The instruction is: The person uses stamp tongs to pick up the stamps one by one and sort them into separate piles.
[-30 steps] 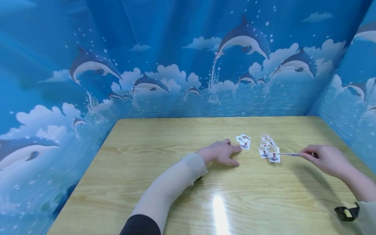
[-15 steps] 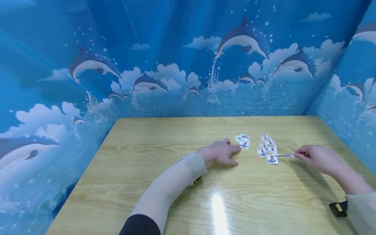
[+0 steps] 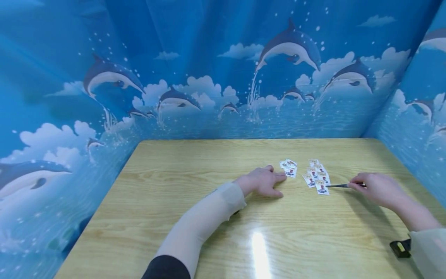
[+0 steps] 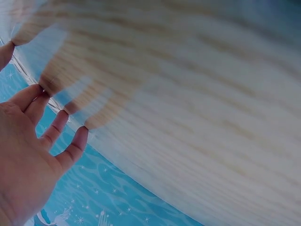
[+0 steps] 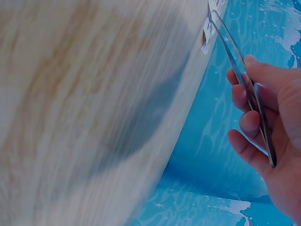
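Note:
My right hand (image 3: 378, 190) grips metal tweezers (image 3: 338, 186) between thumb and fingers. Their tips overlap the nearest small white printed card (image 3: 322, 189) of a group. Several such cards (image 3: 313, 170) lie overlapping in two slanted columns on the right side of the table. In the right wrist view, the tweezers (image 5: 235, 66) show two slim arms narrowing toward the card (image 5: 206, 42). To the left, my left hand (image 3: 263, 182) rests on the wood with fingers spread, fingertips at the edge of a smaller card group (image 3: 289, 168). The left wrist view shows the left hand (image 4: 35, 155) holding nothing.
The light wooden table (image 3: 195, 166) reaches back to a blue curtain (image 3: 209, 58) printed with dolphins. A second curtain side stands at the right. Light reflects on the tabletop toward the front. A black device (image 3: 400, 248) sits by the right sleeve.
The nearest card has shifted slightly left and toward me, ending at the lower end of the right column. My right hand and the tweezers moved a little left. My left hand stayed put.

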A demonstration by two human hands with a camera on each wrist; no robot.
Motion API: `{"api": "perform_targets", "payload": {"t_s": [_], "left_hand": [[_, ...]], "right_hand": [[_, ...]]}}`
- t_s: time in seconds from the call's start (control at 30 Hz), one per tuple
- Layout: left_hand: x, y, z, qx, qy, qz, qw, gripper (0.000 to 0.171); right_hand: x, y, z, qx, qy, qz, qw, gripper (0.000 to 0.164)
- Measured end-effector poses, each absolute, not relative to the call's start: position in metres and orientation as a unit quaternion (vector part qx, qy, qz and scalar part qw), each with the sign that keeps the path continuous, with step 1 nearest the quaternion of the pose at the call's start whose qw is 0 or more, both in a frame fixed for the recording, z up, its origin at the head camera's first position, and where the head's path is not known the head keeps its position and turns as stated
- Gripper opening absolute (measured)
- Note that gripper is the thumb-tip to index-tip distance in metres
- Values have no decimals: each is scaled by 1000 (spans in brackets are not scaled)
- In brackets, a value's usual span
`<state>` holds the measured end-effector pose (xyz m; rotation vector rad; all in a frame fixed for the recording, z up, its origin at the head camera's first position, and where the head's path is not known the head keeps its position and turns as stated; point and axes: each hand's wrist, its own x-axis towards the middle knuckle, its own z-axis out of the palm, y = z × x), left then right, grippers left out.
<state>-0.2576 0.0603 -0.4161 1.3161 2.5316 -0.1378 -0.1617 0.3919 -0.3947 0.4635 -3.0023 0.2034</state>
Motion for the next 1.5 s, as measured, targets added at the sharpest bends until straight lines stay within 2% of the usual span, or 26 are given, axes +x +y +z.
{"api": "perform_targets", "payload": {"t_s": [0.4,0.73,0.97,1.2,1.5], "left_hand": [[-257,62,-416,450,879,-46,149,72],[-257,60,-415,453,878,-49,148,72],[-258,61,-416,456,877,-47,144,73],[-257,62,-416,455,877,-39,146,73],[-270,64,-413,442,885,11,145,70]], "right_hand": [[-162,388,-376,148,-984,73,68,13],[-191,353,-364,179,-978,85,62,17],[-213,337,-372,186,-976,88,73,18],[-230,329,-384,150,-984,94,33,23],[-238,327,-391,135,-986,99,23,23]]}}
